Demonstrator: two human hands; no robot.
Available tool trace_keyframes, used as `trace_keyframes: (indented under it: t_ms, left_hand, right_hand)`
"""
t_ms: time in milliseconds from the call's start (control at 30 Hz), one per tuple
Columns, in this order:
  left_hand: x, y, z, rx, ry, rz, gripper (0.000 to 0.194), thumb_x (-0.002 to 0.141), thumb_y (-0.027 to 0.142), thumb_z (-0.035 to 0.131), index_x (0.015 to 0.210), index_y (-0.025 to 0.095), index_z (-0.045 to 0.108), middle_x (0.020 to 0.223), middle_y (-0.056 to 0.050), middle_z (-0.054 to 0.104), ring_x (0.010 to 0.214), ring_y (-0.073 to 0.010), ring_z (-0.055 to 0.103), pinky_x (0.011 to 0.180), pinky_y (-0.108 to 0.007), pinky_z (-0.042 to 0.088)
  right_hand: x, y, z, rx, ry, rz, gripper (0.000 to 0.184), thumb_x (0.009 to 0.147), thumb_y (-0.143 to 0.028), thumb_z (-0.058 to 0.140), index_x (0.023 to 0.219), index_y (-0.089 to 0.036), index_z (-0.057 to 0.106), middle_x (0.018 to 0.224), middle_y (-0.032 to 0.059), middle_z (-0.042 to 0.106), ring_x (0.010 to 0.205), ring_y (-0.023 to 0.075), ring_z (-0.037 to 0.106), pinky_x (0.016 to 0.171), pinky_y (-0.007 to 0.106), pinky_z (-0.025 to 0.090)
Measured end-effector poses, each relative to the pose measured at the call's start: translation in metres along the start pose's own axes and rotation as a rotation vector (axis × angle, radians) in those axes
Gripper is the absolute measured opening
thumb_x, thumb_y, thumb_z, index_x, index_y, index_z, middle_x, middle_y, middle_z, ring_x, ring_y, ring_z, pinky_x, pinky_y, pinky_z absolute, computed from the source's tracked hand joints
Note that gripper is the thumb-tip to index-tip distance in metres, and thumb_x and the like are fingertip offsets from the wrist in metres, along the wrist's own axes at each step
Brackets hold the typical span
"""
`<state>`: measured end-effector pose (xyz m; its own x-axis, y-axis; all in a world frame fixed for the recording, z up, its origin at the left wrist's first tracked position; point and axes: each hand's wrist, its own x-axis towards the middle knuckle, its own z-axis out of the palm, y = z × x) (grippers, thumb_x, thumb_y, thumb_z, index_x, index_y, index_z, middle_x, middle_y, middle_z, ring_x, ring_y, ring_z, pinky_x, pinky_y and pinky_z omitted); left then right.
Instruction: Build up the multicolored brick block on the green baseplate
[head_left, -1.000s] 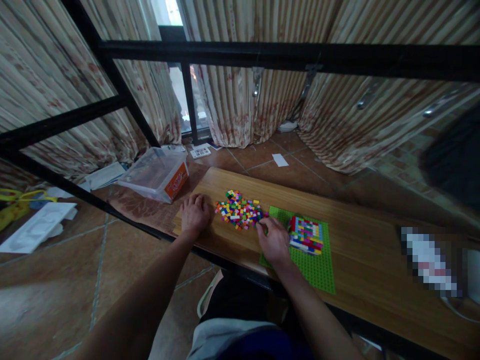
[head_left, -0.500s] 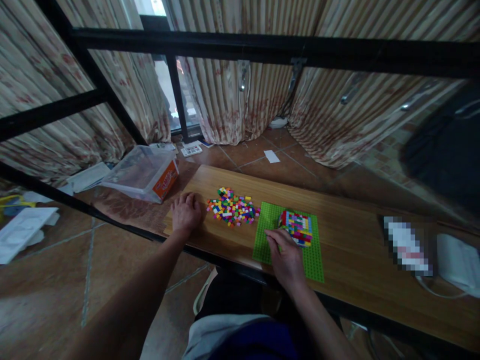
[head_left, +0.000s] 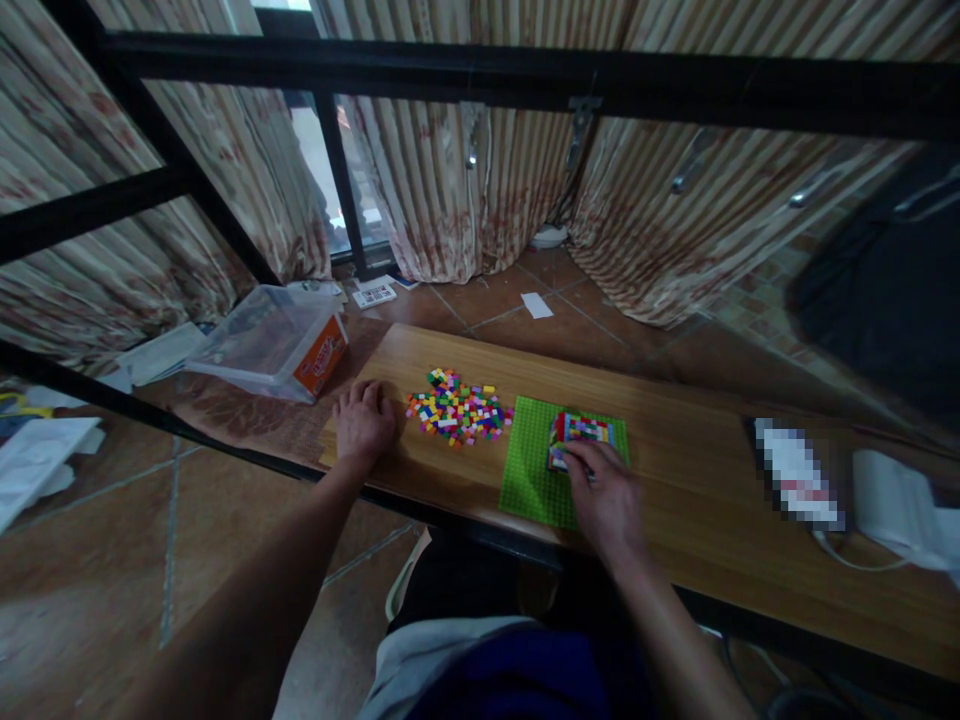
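Observation:
My left hand [head_left: 365, 422] rests on the left end of the wooden table [head_left: 697, 480], palm down, fingers lying loosely on the surface with nothing seen in them. Just to its right spreads a loose pile of small colourful building bricks [head_left: 459, 410]. A green studded baseplate [head_left: 529, 470] lies right of the pile and bears a low block structure of many colours [head_left: 581, 425]. Over its near side is my right hand [head_left: 609, 495], thumb and forefinger pinched at the structure's front left part. What is between those fingertips is too small to make out. The hand hides the structure's near right part.
A clear plastic box with an orange label [head_left: 322, 358] stands beyond the table's left end. On the right of the table are a blurred-out item [head_left: 799, 475] and a white device [head_left: 892, 505] with a cable. A black metal bar [head_left: 480, 75] crosses before the curtains.
My right hand has moved right and slightly forward, from the baseplate's left part to the structure's front left, still pinched. My left hand stays resting on the table. The view has shifted slightly.

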<state>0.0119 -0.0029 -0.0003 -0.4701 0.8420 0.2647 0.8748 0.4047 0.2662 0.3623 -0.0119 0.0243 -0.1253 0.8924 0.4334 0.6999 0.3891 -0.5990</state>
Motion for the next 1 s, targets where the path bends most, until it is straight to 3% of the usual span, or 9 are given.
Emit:
trace_keyframes:
  t_ms: [367,700,1000]
  left_hand:
    - [0.0,0.002,-0.001,0.017,-0.001,0.008,0.043,0.093,0.029,0.043,0.128,0.016,0.063,0.136,-0.013,0.062,0.124,-0.035,0.051,0.105,-0.049,0.039]
    - [-0.001,0.002,-0.003,0.008,0.009,0.005,0.042,0.093,0.029,0.043,0.127,0.016,0.064,0.135,-0.012,0.062,0.125,-0.0338,0.052,0.108,-0.048,0.038]
    - [0.0,-0.001,0.0,0.017,0.004,0.008,0.043,0.093,0.031,0.043,0.129,0.018,0.063,0.138,-0.012,0.061,0.124,-0.0356,0.052,0.105,-0.049,0.04]
  right_hand:
    - [0.0,0.001,0.008,-0.16,0.021,-0.131,0.028,0.097,-0.029,0.049,0.095,-0.022,0.076,0.101,0.0091,0.068,0.097,0.0242,0.057,0.091,0.041,0.049]
    - [-0.005,0.006,0.014,-0.129,0.116,-0.097,0.022,0.093,-0.03,0.056,0.093,-0.024,0.078,0.109,0.0089,0.067,0.105,0.0253,0.058,0.092,0.044,0.049]
    - [-0.004,0.004,0.015,-0.109,0.108,-0.059,0.023,0.093,-0.028,0.055,0.095,-0.024,0.077,0.112,0.0092,0.068,0.109,0.0258,0.058,0.094,0.045,0.047]
